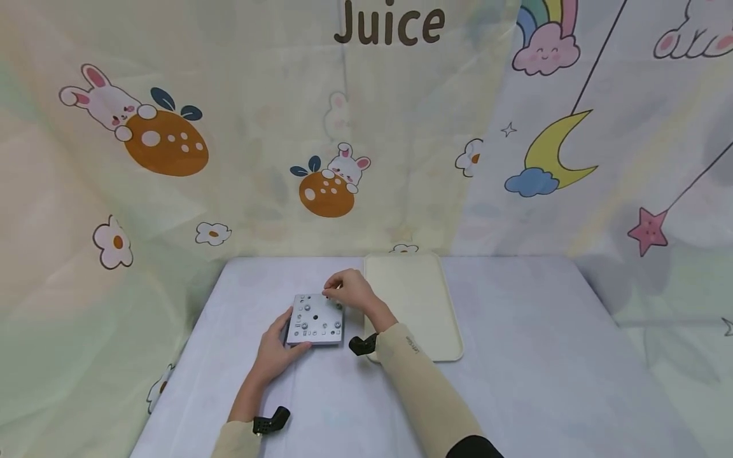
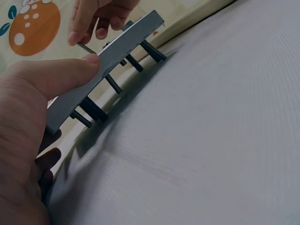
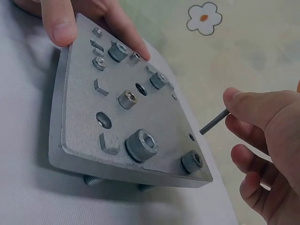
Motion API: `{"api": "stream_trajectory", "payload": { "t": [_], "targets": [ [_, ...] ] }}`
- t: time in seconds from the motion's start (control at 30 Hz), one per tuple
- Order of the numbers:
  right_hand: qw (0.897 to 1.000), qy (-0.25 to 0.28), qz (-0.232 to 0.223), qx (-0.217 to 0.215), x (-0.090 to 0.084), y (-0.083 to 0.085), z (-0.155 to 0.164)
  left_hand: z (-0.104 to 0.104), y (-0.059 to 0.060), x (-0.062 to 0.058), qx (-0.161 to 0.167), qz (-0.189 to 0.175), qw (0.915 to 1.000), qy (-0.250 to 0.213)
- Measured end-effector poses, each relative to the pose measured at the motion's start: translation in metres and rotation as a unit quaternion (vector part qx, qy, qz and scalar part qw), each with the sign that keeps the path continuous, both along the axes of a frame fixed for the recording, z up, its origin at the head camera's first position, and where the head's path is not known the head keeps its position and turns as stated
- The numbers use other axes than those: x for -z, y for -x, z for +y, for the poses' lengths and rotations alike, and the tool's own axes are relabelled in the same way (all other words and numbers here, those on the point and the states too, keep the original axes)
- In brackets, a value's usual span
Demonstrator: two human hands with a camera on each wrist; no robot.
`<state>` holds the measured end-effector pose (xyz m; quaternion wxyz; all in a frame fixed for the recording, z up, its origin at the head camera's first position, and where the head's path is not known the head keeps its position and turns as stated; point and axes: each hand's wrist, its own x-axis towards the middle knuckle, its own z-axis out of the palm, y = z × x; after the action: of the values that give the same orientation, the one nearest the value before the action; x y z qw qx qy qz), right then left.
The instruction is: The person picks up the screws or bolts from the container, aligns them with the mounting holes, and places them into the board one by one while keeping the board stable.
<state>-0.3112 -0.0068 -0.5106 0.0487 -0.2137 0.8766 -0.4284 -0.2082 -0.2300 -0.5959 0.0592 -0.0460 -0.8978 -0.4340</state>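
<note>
A grey metal plate [image 1: 315, 319] [image 3: 126, 122] studded with socket-head bolts rests on the table on its protruding bolt shanks [image 2: 115, 84]. My left hand [image 1: 277, 346] grips its near left edge, thumb [image 2: 56, 77] on top and fingers beneath. My right hand [image 1: 350, 289] hovers over the plate's far right corner, pinching a thin dark hex key [image 3: 214, 122] [image 2: 86, 47] between thumb and fingers, its tip just clear of the plate.
A cream tray [image 1: 415, 305] lies directly right of the plate. The table wears a pale lavender cloth [image 1: 515, 356]. A patterned curtain backdrop [image 1: 229, 159] closes in the back and both sides.
</note>
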Motion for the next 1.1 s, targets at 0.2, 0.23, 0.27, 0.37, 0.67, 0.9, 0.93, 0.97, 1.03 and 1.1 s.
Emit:
{"api": "stream_trajectory", "payload": {
  "t": [0.2, 0.23, 0.27, 0.37, 0.67, 0.9, 0.93, 0.97, 1.03, 1.1],
  "targets": [
    [1.000, 0.010, -0.006, 0.019, 0.005, 0.002, -0.009, -0.001, -0.003, -0.005, -0.007, 0.000, 0.9999, 0.013],
    [1.000, 0.010, -0.010, 0.020, 0.006, 0.001, -0.010, -0.001, -0.004, -0.006, -0.007, 0.000, 0.9999, 0.014],
    [1.000, 0.009, -0.014, 0.021, 0.007, 0.001, -0.012, -0.002, -0.005, -0.007, -0.010, 0.000, 0.9999, 0.014],
    [0.999, 0.008, -0.014, 0.035, 0.007, 0.000, -0.014, -0.003, -0.005, -0.009, -0.005, -0.002, 0.9999, 0.012],
    [0.999, 0.010, 0.002, 0.040, 0.004, 0.002, -0.010, -0.003, 0.000, -0.009, 0.000, 0.009, 0.9999, 0.009],
    [0.999, -0.004, 0.014, 0.037, 0.009, -0.001, -0.009, 0.000, -0.001, -0.005, 0.001, 0.012, 0.9999, 0.004],
    [0.999, -0.010, 0.012, 0.037, 0.011, -0.002, -0.009, 0.000, -0.002, -0.004, 0.001, 0.009, 1.0000, 0.003],
    [0.999, -0.016, 0.009, 0.037, 0.013, -0.003, -0.009, 0.000, -0.004, -0.003, 0.001, 0.006, 1.0000, 0.005],
    [0.999, -0.021, 0.006, 0.033, 0.015, -0.004, -0.008, 0.001, -0.006, -0.003, -0.001, 0.004, 1.0000, 0.001],
    [0.999, -0.023, 0.012, 0.037, 0.014, -0.004, -0.006, 0.003, -0.006, -0.004, -0.003, 0.006, 1.0000, 0.002]
  ]
}}
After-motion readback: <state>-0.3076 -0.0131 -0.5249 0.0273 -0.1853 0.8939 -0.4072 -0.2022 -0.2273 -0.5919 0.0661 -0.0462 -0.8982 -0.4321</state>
